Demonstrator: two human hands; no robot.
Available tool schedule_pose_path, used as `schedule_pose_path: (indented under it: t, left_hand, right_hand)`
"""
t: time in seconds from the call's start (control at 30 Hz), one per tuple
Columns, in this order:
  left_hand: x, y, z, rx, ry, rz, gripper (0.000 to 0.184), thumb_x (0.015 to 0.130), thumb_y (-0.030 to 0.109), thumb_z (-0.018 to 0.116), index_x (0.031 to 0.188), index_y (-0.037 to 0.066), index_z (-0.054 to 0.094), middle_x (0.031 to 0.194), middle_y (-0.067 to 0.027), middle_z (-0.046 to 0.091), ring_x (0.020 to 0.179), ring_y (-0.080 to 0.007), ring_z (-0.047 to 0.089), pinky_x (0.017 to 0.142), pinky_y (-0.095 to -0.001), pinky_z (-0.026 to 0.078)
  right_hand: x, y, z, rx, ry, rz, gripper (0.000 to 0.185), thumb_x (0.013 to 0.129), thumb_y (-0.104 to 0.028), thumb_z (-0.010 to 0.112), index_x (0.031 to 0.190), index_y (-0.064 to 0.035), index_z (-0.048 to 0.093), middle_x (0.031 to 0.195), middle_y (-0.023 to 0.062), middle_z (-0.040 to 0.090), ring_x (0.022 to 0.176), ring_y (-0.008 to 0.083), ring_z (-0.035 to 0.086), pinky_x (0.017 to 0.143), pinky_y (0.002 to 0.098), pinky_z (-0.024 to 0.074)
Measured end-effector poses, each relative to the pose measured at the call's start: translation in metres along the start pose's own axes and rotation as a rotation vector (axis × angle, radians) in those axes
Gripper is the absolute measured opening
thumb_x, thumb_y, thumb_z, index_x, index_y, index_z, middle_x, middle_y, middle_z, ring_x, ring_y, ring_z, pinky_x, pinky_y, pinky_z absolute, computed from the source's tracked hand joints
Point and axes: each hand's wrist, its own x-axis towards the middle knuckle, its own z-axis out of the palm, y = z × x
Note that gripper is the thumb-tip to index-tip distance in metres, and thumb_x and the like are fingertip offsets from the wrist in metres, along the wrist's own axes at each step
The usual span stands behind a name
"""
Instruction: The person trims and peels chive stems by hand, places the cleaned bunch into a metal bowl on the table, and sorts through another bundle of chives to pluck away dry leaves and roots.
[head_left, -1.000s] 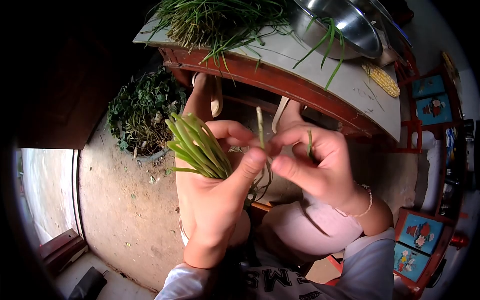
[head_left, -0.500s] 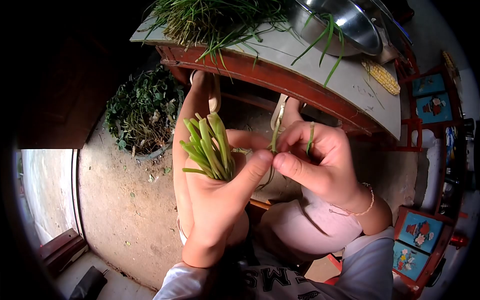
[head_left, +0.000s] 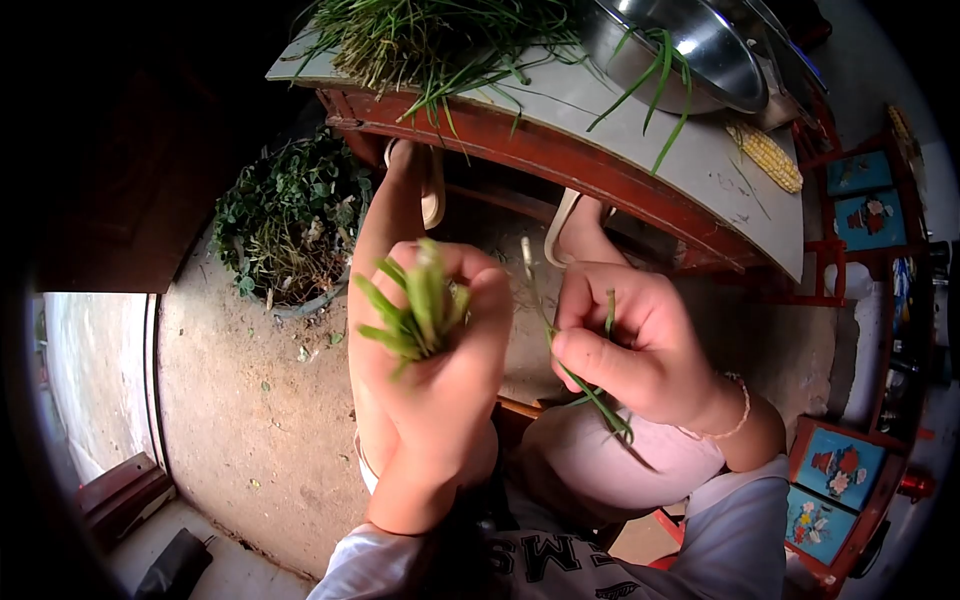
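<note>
A bundle of green stems (head_left: pixel 425 305), blurred at its cut ends, is wrapped in the fingers of my left hand (head_left: pixel 435 370). My right hand (head_left: pixel 635 345) pinches a thin green stalk (head_left: pixel 537 290) between thumb and forefinger. The stalk's pale end points up, and its thin leaves hang below the fingers. Another short green piece (head_left: pixel 610 310) stands up from the curled fingers of my right hand. A gap separates the two hands, above my lap.
A table (head_left: pixel 640 140) ahead holds a heap of long green leaves (head_left: pixel 440 45), a metal basin (head_left: pixel 690 50) with leaves over its rim and a corn cob (head_left: pixel 765 157). A tub of leafy scraps (head_left: pixel 290 225) stands on the floor at left.
My hands have moved apart from their touching position. The thin stalk is now in my right hand alone, and the bundle in my left hand has shifted and blurred.
</note>
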Motion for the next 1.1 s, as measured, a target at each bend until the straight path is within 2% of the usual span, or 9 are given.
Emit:
schedule_pose_path:
  t: [0.2, 0.3, 0.47, 0.53, 0.57, 0.73, 0.8, 1.0, 1.1]
  left_hand:
    - [0.009, -0.001, -0.002, 0.004, 0.042, -0.098, 0.005, 0.071, -0.004, 0.055, 0.073, 0.001, 0.054, 0.065, 0.0026, 0.048, 0.057, -0.0020, 0.040, 0.051, -0.0151, 0.031]
    - [0.015, 0.007, 0.000, 0.159, 0.099, -0.097, 0.002, 0.073, -0.001, 0.054, 0.073, 0.001, 0.054, 0.063, 0.0048, 0.046, 0.056, -0.0013, 0.040, 0.051, -0.0150, 0.031]
    - [0.022, 0.001, -0.007, 0.095, 0.146, -0.078, 0.003, 0.075, 0.000, 0.055, 0.076, 0.002, 0.054, 0.062, 0.0063, 0.046, 0.054, -0.0002, 0.038, 0.050, -0.0140, 0.031]
    - [0.023, -0.002, -0.007, 0.046, 0.180, -0.127, 0.009, 0.074, -0.002, 0.054, 0.082, 0.001, 0.054, 0.068, 0.0049, 0.048, 0.058, 0.0002, 0.040, 0.052, -0.0133, 0.032]
    - [0.025, -0.003, -0.007, 0.002, 0.112, -0.061, 0.018, 0.073, -0.003, 0.054, 0.090, 0.000, 0.055, 0.078, 0.0027, 0.052, 0.063, -0.0008, 0.043, 0.056, -0.0129, 0.034]
    - [0.008, -0.001, -0.008, 0.155, 0.010, 0.001, 0.022, 0.073, -0.004, 0.055, 0.095, -0.001, 0.056, 0.084, -0.0017, 0.056, 0.068, -0.0045, 0.049, 0.061, -0.0168, 0.039]
    - [0.003, 0.013, -0.006, -0.082, -0.294, -0.223, 0.017, 0.072, -0.003, 0.056, 0.089, -0.002, 0.056, 0.077, -0.0029, 0.057, 0.066, -0.0063, 0.051, 0.060, -0.0192, 0.041]
    - [0.004, 0.015, -0.003, -0.442, -0.401, -0.390, 0.007, 0.073, -0.004, 0.056, 0.079, -0.004, 0.054, 0.072, -0.0073, 0.057, 0.057, -0.0129, 0.057, 0.054, -0.0217, 0.045]
    - [0.003, 0.017, -0.002, -0.436, -0.367, -0.363, 0.004, 0.074, -0.005, 0.055, 0.077, -0.004, 0.052, 0.071, -0.0088, 0.057, 0.054, -0.0149, 0.058, 0.054, -0.0220, 0.047]
  right_hand:
    - [-0.003, -0.005, -0.007, 0.015, -0.078, 0.100, 0.014, 0.079, -0.005, 0.050, 0.069, -0.0021, 0.041, 0.062, 0.0000, 0.046, 0.058, 0.0042, 0.048, 0.052, 0.0174, 0.0382]
    - [-0.005, -0.006, -0.007, 0.100, -0.085, 0.114, 0.013, 0.080, -0.003, 0.049, 0.070, -0.0016, 0.041, 0.062, 0.0009, 0.047, 0.059, 0.0059, 0.050, 0.053, 0.0191, 0.0397]
    - [-0.005, -0.012, -0.013, 0.078, -0.106, 0.105, 0.011, 0.081, -0.004, 0.046, 0.072, -0.0012, 0.040, 0.062, 0.0031, 0.050, 0.059, 0.0081, 0.051, 0.055, 0.0205, 0.0405]
    - [-0.005, -0.012, -0.014, 0.062, -0.101, 0.128, 0.011, 0.082, -0.005, 0.045, 0.073, -0.0010, 0.040, 0.063, 0.0038, 0.051, 0.059, 0.0086, 0.051, 0.056, 0.0205, 0.0401]
    - [-0.005, -0.009, -0.015, 0.069, -0.071, 0.108, 0.011, 0.082, -0.005, 0.045, 0.073, -0.0010, 0.041, 0.064, 0.0042, 0.051, 0.059, 0.0088, 0.051, 0.056, 0.0202, 0.0396]
    - [-0.004, -0.007, -0.014, 0.123, -0.015, 0.035, 0.009, 0.083, -0.006, 0.045, 0.076, -0.0011, 0.042, 0.064, 0.0027, 0.048, 0.060, 0.0080, 0.048, 0.056, 0.0197, 0.0381]
    - [-0.004, -0.009, -0.012, 0.125, -0.019, 0.048, 0.010, 0.083, -0.007, 0.045, 0.076, -0.0012, 0.042, 0.064, 0.0022, 0.048, 0.060, 0.0076, 0.048, 0.056, 0.0195, 0.0379]
    - [-0.003, -0.007, -0.011, 0.066, -0.072, 0.049, 0.009, 0.084, -0.009, 0.046, 0.079, -0.0015, 0.044, 0.065, 0.0006, 0.047, 0.058, 0.0051, 0.045, 0.054, 0.0175, 0.0361]
    - [-0.005, -0.004, -0.007, -0.004, -0.052, -0.005, 0.008, 0.084, -0.008, 0.046, 0.080, -0.0016, 0.044, 0.065, -0.0006, 0.047, 0.058, 0.0034, 0.043, 0.052, 0.0164, 0.0348]
